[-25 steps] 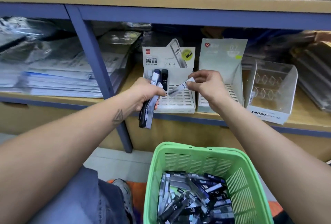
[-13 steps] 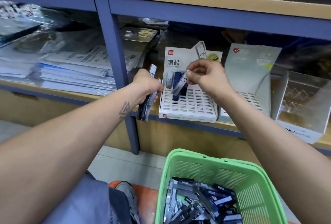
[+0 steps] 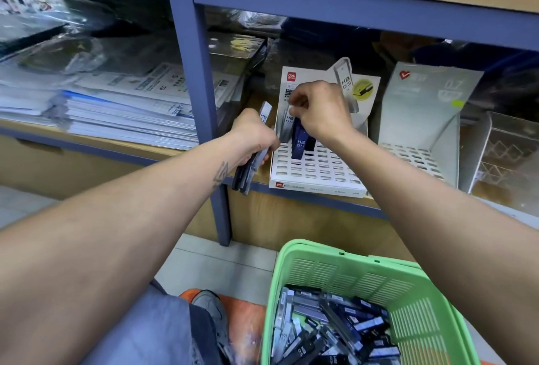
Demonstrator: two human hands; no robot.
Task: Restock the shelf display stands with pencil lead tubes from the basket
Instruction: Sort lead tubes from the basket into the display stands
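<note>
Shelf (image 3: 306, 198): paper stacks (image 3: 116, 107) left of post (image 3: 201, 102); three display stands (image 3: 318, 166) in a row right of it. Basket (image 3: 350, 271) on floor before shelf, tubes (image 3: 329, 326) inside.

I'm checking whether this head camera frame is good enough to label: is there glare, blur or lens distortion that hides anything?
Head view: wide-angle distortion bows the shelf rail and stretches the forearms; glare whitens the plastic-wrapped paper stacks; the right hand and left hand are fairly sharp, "HB 0.5" is legible on a tube; the green basket is cropped at the bottom edge.
</note>
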